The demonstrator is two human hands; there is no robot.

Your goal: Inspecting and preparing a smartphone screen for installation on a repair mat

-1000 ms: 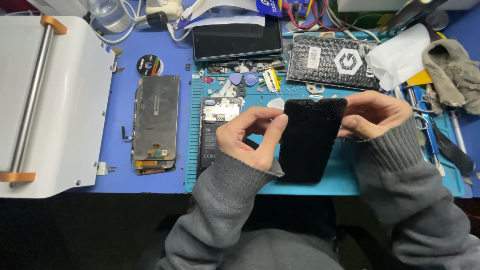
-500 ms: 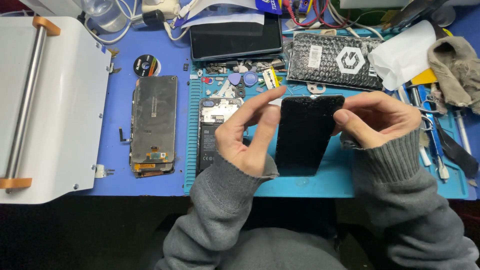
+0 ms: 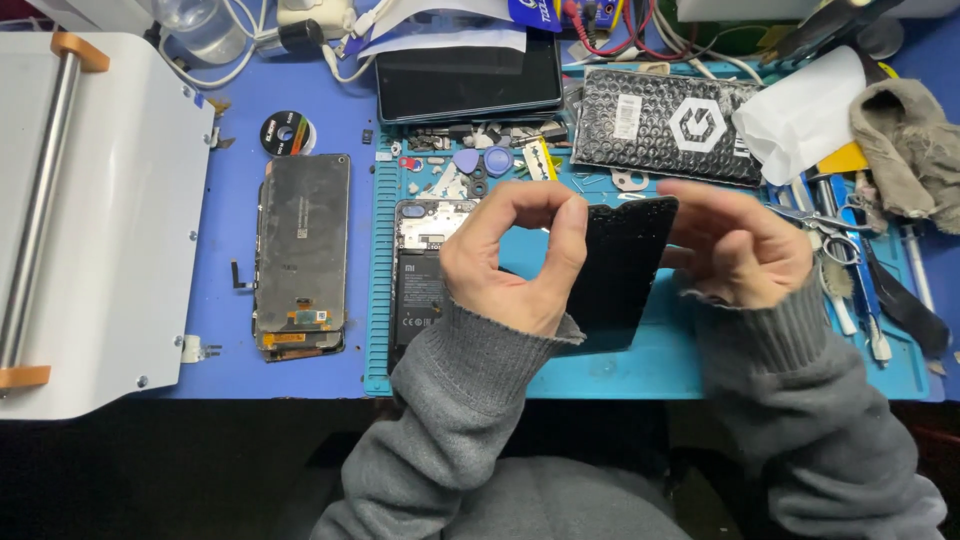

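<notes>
Head view only. Black screen panel (image 3: 622, 275) sits between both hands over the teal work mat (image 3: 640, 370), upper end tilted toward the right, lower end hidden behind my left wrist. Half a second ago it stood a bit straighter and the hands were spread further along its edges; now they crowd in at the top.

Left hand (image 3: 515, 260): thumb and index curled into a ring, fingertips at the panel's left edge. Looks like a light pinch on that edge, but I cannot tell for sure whether it grips or just touches. Earlier the fingers lay flatter against the glass.

Right hand (image 3: 740, 245): motion-blurred, fingers bunched near the panel's upper right corner. Grip state not readable through the blur. In the earlier frame it was sharp and clearly held the right edge.

Opened phone body (image 3: 420, 280) lies on the mat just left of my left hand, partly covered by it, unchanged. Detached display assembly (image 3: 300, 255) lies on the blue table left of the mat, same place. Bubble-wrap pouch (image 3: 670, 125) at the top of the mat, dark tablet (image 3: 468, 80) above, white laminating machine (image 3: 90, 220) far left. None moved.
</notes>
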